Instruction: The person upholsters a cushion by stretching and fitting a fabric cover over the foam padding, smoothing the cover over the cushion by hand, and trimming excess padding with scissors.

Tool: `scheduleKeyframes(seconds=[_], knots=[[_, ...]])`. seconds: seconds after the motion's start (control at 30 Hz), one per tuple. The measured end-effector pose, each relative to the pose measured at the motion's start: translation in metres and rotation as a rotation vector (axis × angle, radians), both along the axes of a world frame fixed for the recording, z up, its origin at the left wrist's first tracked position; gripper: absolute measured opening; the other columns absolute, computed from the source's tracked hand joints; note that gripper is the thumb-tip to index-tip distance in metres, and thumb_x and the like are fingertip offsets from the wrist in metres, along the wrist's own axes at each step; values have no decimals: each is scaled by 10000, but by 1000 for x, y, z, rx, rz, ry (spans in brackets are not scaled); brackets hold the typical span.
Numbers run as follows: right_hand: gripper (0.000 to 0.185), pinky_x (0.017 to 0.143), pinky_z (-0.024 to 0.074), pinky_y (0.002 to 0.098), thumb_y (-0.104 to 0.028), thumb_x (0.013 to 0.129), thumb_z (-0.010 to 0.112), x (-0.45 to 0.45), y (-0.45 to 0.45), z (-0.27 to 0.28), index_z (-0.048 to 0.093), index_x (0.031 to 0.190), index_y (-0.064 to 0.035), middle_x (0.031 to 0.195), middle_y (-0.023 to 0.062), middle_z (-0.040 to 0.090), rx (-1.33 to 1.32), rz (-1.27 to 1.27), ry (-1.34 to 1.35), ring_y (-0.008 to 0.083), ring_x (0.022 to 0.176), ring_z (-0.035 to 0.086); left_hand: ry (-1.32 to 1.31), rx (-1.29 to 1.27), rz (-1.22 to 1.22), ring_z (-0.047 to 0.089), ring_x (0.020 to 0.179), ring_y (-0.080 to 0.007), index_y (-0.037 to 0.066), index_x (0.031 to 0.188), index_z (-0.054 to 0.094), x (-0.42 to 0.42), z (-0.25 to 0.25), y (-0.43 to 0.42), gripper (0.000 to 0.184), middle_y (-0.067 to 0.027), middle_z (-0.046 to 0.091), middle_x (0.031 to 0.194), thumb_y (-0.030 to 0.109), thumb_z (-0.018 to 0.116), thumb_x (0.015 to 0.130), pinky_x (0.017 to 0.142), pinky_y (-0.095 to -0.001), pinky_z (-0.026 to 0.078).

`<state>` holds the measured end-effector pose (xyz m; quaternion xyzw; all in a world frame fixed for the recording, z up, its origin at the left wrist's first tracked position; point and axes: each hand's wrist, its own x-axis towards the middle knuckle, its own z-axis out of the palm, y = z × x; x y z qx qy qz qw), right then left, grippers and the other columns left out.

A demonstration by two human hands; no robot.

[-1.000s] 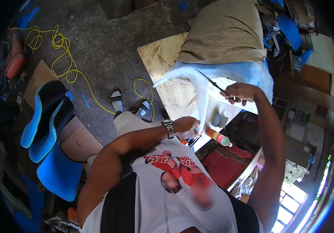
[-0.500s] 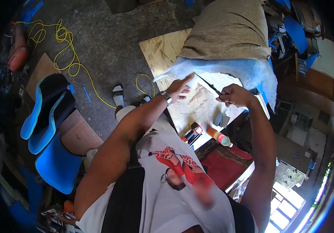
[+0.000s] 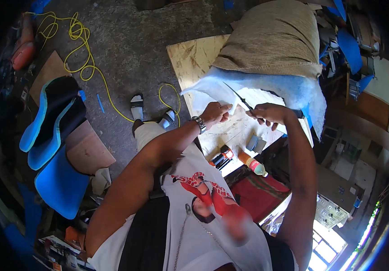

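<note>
A cushion in tan woven fabric lies on a wooden board, with white-blue wadding sticking out along its near edge. My left hand, with a watch at the wrist, is closed on the loose edge of the wadding at the board's middle. To its right, my right hand grips the handles of dark scissors. Their blades point up and left over the wadding, close to my left hand.
An orange-labelled bottle, a grey block and a black-and-orange tool are at the board's near edge. Blue foam pieces stand at left. A yellow cord winds over the floor.
My left hand let go of a pulled wadding strip, reached up to the wadding, and now grips its edge. The scissors stay in my right hand, which has shifted slightly.
</note>
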<state>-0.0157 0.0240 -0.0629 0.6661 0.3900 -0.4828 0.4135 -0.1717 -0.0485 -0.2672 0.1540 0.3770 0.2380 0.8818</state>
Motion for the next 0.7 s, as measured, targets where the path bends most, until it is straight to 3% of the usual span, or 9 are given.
scheduleKeyframes(seconds=[0.07, 0.17, 0.2, 0.23, 0.4, 0.47, 0.53, 0.57, 0.7], knots=[[635, 599, 542, 354, -694, 823, 538, 3, 3, -22, 647, 1026, -103, 856, 40, 631, 72, 59, 35, 179, 753, 599, 22, 34, -85, 594, 595, -121, 27, 786, 612, -3, 1, 0, 332, -37, 608, 698, 330, 696, 892, 560, -258, 520], [613, 595, 530, 342, -674, 833, 550, -4, 7, -20, 659, 1026, -102, 840, 33, 642, 39, 149, 22, 172, 734, 596, -10, 42, -140, 588, 588, -104, 36, 777, 617, 0, -17, -13, 314, -33, 614, 701, 317, 688, 897, 553, -248, 513], [613, 595, 530, 342, -674, 833, 550, -5, 6, -19, 659, 1026, -102, 840, 33, 642, 37, 146, 22, 172, 734, 596, -1, 46, -190, 584, 582, -99, 44, 768, 614, -1, -19, -18, 311, -30, 614, 698, 316, 687, 898, 547, -248, 509], [634, 603, 528, 341, -693, 828, 539, -6, 6, -17, 659, 1025, -102, 848, 34, 638, -5, 116, 9, 171, 742, 595, 28, 67, -225, 577, 588, -102, 22, 861, 652, -1, -21, -22, 252, -19, 607, 691, 269, 659, 913, 544, -250, 494], [733, 621, 507, 360, -786, 788, 497, -13, 11, -42, 662, 1005, -106, 888, 46, 605, -92, -15, -33, 177, 777, 587, -12, 47, -200, 553, 569, -99, 12, 871, 652, 0, -37, -32, 238, -20, 598, 679, 247, 661, 914, 529, -260, 476], [668, 619, 497, 362, -730, 808, 541, -13, 13, -66, 680, 991, -103, 839, 39, 613, -62, 31, -40, 167, 759, 576, -91, 29, -167, 560, 559, -85, 43, 817, 642, 4, -49, -36, 224, -16, 602, 661, 241, 680, 915, 517, -255, 471], [527, 561, 471, 310, -653, 841, 564, -8, 13, -84, 661, 934, -144, 732, -18, 605, -2, 110, 29, 122, 662, 538, -88, 26, -179, 551, 549, -87, 21, 858, 659, 0, -54, -41, 226, -18, 603, 651, 239, 676, 917, 514, -254, 454], [513, 526, 426, 298, -635, 849, 569, -5, 12, -91, 669, 898, -134, 664, -29, 590, 1, 174, 43, 109, 609, 511, -51, 140, -299, 556, 554, -88, 14, 865, 664, -3, -56, -46, 226, -21, 608, 651, 234, 674, 917, 517, -249, 453], [575, 527, 425, 306, -693, 816, 569, -9, 14, -85, 628, 837, -122, 700, -25, 590, -148, 46, -3, 110, 586, 494, 86, 380, -566, 572, 559, -89, 14, 837, 671, -14, -60, -64, 277, -20, 632, 636, 278, 648, 918, 546, -277, 459]])
